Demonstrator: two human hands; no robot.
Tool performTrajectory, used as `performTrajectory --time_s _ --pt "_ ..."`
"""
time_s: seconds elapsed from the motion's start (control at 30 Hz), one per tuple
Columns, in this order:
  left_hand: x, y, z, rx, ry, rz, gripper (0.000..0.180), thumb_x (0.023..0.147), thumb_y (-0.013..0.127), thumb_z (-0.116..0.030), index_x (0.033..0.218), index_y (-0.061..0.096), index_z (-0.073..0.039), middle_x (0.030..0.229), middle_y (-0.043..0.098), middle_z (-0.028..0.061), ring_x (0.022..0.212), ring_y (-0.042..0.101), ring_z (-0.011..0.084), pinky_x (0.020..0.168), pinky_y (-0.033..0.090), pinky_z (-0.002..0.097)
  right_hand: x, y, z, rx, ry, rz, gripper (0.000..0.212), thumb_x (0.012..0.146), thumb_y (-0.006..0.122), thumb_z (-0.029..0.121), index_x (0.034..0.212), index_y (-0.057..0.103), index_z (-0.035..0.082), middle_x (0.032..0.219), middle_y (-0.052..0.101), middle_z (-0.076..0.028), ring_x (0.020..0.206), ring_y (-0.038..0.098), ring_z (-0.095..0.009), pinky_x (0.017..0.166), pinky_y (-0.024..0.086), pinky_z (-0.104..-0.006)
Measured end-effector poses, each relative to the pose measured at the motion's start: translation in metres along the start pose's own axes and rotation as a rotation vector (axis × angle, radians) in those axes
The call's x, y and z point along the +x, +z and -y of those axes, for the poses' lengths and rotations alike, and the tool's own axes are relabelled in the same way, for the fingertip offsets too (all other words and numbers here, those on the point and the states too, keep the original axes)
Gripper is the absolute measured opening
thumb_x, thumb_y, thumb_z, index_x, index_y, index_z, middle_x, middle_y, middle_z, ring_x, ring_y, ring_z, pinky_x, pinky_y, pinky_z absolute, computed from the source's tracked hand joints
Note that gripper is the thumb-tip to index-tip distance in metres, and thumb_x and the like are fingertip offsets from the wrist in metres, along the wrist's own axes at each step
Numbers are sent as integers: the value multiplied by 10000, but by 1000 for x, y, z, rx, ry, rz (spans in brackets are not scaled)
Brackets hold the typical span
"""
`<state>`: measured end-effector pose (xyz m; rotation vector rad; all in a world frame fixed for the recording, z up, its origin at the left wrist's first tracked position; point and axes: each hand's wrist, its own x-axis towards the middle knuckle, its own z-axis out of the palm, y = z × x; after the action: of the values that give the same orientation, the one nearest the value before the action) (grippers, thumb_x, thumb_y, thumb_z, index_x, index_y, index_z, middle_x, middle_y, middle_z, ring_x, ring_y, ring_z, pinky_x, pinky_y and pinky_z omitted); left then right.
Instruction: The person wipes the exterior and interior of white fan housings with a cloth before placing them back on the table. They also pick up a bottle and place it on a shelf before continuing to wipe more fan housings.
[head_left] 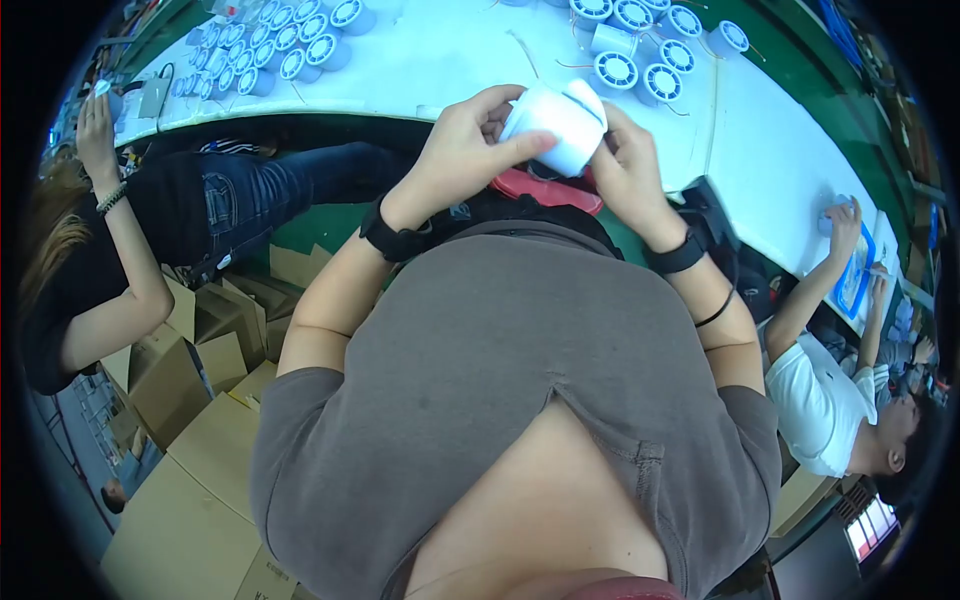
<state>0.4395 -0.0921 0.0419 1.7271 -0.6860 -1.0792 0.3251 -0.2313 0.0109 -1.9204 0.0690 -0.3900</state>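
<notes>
Above the near edge of the white table I hold a white cylindrical plastic housing point(562, 128) between both hands. My left hand point(478, 140) grips its left side, with the thumb laid across the front and the fingers behind. On the other side my right hand point(630, 165) has its fingers closed on the right edge. At the top right of the housing a curved white piece point(585, 97) stands out; whether it is a separate part, I cannot tell. Black bands circle both my wrists.
White round units with slotted faces stand in a group point(290, 38) at the far left and another point(640, 50) at the far right, some with thin wires, on the white table point(440, 60). Co-workers sit on both sides. Cardboard boxes point(215, 450) are stacked at lower left.
</notes>
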Motion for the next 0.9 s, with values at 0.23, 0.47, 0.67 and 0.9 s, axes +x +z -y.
performTrajectory --time_s 0.23,0.47,0.67,0.9 --pt "-3 -7 3 474 808 -183 510 638 702 -235 1040 475 -19 1010 530 127 939 510 196 801 405 289 -9 8 -8 1473 620 201 227 800 408 54 978 506 -47 881 570 -125 764 574 -198 682 476 -298" --pt "6 11 22 393 593 -409 535 591 727 -225 1023 477 -31 970 538 107 937 508 221 819 390 312 -3 -27 -4 349 252 -339 232 771 412 25 955 534 -45 837 570 -72 682 552 -144 626 432 -223" --pt "12 18 29 725 593 -456 506 564 735 -204 980 504 -31 901 538 100 864 512 243 750 397 329 6 -3 35 -56 19 -203 163 752 479 11 895 551 -22 756 551 -67 636 509 -139 557 411 -243" --pt "11 22 28 677 747 -594 508 520 713 -200 949 498 -33 809 512 101 768 496 255 677 365 334 30 3 -4 -402 -398 -196 100 673 586 -8 758 535 -9 615 447 -92 534 444 -198 476 357 -272"
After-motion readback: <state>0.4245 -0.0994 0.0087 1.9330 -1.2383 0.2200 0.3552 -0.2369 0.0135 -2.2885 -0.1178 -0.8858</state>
